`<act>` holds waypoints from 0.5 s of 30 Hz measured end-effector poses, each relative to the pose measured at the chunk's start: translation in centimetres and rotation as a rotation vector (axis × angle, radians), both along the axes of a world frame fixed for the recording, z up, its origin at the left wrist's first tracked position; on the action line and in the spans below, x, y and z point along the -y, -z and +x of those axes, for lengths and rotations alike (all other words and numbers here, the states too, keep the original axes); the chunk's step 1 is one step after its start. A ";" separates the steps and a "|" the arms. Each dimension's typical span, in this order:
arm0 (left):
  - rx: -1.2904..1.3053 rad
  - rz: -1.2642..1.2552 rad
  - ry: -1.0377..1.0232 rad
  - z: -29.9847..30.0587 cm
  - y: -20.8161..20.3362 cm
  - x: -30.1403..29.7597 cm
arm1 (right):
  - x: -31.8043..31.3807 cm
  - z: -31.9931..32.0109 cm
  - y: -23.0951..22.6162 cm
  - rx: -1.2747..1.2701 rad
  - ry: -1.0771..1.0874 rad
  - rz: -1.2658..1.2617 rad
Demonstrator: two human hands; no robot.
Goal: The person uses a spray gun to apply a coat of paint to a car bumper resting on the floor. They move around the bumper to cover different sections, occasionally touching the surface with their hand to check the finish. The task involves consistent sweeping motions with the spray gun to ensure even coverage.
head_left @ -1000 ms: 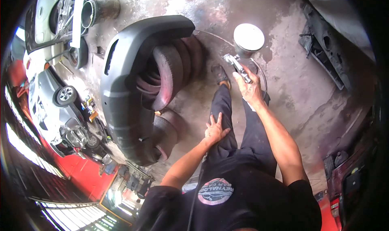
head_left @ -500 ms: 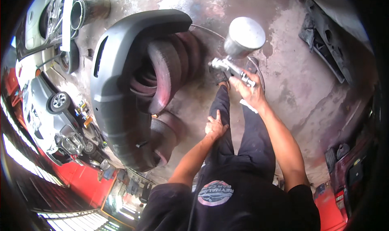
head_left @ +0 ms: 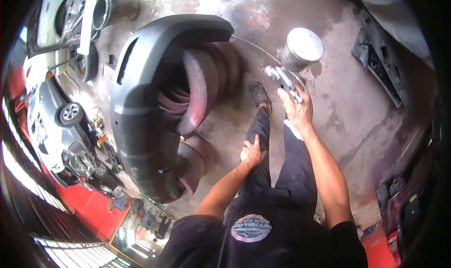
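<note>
My right hand [head_left: 299, 109] is wrapped round the handle of a metal spray gun [head_left: 284, 80], with a silver paint cup [head_left: 305, 46] on top. The gun is off to the right of a dark grey car bumper [head_left: 136, 110], apart from it, its front end toward the bumper. A hose [head_left: 258, 48] runs across the floor behind the gun. My left hand [head_left: 252, 151] lies on my left leg, holding nothing, with its fingers apart. The bumper is propped on worn tyres [head_left: 199, 87] that carry pinkish overspray.
Far left, a metal drum [head_left: 120, 10] lies by a loose wheel [head_left: 87, 63]. A grey car [head_left: 51, 117] with exposed front parts stands at the left. Dark body panels [head_left: 380, 63] lie on the concrete floor [head_left: 347, 141] to the right. My left shoe [head_left: 259, 94] is near the tyres.
My right hand and the spray gun have shifted right, farther from the bumper, uncovering my left shoe. My left hand stays on my leg. The whole view has shifted slightly.
</note>
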State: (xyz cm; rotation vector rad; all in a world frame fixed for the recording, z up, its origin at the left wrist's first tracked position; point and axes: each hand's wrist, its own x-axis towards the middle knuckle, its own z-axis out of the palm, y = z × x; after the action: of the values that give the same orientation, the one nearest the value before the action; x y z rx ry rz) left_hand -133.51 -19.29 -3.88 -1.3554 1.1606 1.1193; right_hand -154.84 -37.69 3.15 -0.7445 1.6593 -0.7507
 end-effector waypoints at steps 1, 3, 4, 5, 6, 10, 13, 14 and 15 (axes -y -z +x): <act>-0.002 -0.001 0.001 0.3 0.0 0.0 | 0.0 0.6 -1.2 0.026 -0.030 -0.100; -0.016 0.002 -0.014 0.1 -0.3 0.3 | -0.8 1.2 -2.5 0.011 -0.119 -0.254; -0.020 0.002 -0.032 0.2 -0.5 0.5 | -1.0 1.2 -2.9 -0.025 -0.215 -0.318; -0.025 0.003 -0.048 0.2 -0.6 0.7 | -1.0 1.2 -3.5 -0.008 -0.275 -0.384; -0.031 -0.011 -0.059 0.2 -0.6 0.6 | -0.7 1.2 -4.1 0.010 -0.335 -0.447; -0.045 -0.037 -0.099 0.5 -0.5 -0.1 | 1.3 1.2 -7.4 0.205 -0.294 -0.255; -0.059 -0.077 -0.107 0.6 -0.2 -0.6 | 1.5 1.6 -5.6 0.099 -0.170 -0.235; -0.064 -0.092 -0.107 0.5 -0.3 -0.9 | 2.0 1.6 -5.8 0.082 -0.132 -0.222; -0.064 -0.088 -0.115 0.6 -0.4 -1.0 | 2.4 1.8 -6.1 0.018 -0.103 -0.184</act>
State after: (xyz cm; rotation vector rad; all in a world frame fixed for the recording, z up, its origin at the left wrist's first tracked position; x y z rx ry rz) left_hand -132.86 -18.33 -3.43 -1.4796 1.2025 1.2128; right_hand -153.00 -40.12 9.24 -0.9437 1.5372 -0.8416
